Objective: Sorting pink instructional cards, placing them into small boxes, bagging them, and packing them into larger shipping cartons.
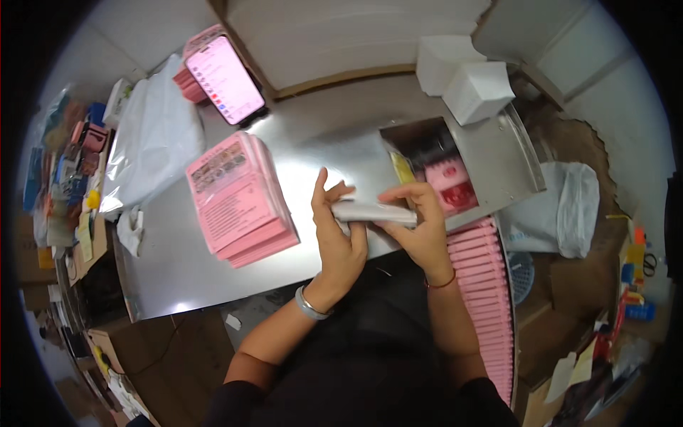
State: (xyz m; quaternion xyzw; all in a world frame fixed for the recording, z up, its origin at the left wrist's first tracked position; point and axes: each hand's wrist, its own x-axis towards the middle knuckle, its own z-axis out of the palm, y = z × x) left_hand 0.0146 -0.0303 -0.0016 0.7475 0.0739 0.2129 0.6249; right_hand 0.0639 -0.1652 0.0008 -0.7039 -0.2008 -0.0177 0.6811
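A slim, whitish flat object (373,211), blurred and seen edge-on, is held between my two hands over the front part of the metal table. My left hand (337,238) grips its left end, with the thumb beneath and one finger pointing up. At the other end, my right hand (427,235) pinches it between thumb and curled fingers. Left of my hands lies a thick stack of pink printed cards (238,199). An opening in the table (334,153), just beyond my right hand, contains pink and red packets (449,186) and something yellow (403,169).
A lit phone (228,80) leans at the back left beside white plastic bags (153,132). White boxes (478,92) stand at the back right. A long row of pink packs (487,299) runs beside my right forearm. A white bag (558,206) sits farther right.
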